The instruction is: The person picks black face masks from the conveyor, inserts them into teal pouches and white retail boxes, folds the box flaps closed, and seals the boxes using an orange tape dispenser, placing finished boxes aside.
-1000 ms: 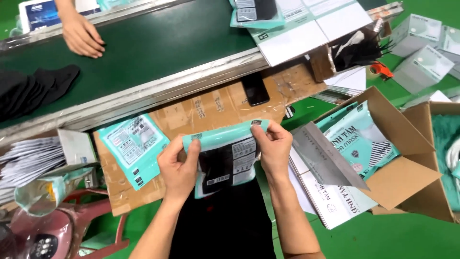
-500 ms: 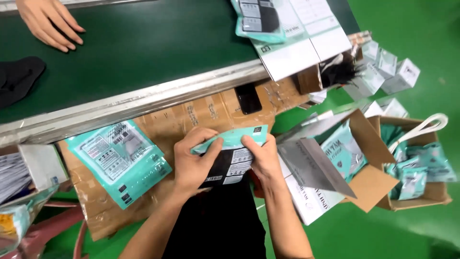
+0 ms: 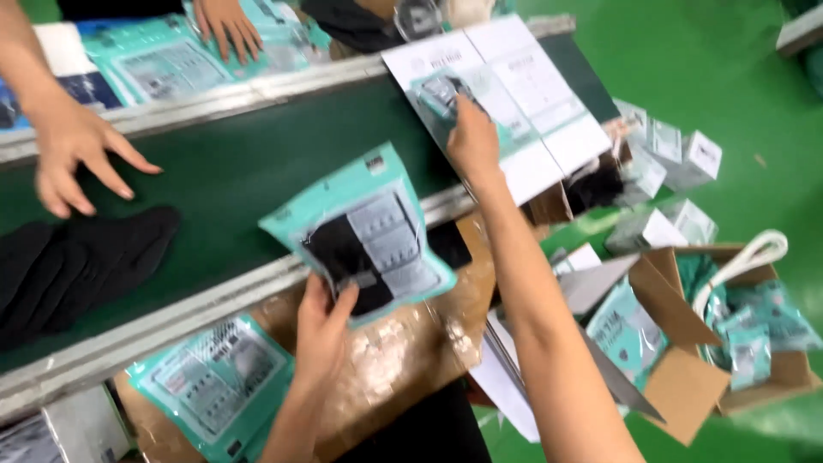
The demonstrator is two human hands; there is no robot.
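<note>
My left hand grips the lower edge of a teal plastic pouch with a black garment inside, holding it up over the edge of the dark green conveyor belt. My right hand reaches forward across the belt and touches another teal packet lying on a stack of white printed sheets. Whether its fingers grip that packet is hidden by the back of the hand. A second teal pouch lies flat on the brown cardboard in front of me.
Another person's hand rests on the belt at left near a black garment; a further hand is at the top. Open cardboard boxes with teal packets stand on the green floor at right, beside small white boxes.
My hands have parted: the left now holds the pouch alone and has lifted it over the belt, while the right has let go and reached out to the stack of sheets.
</note>
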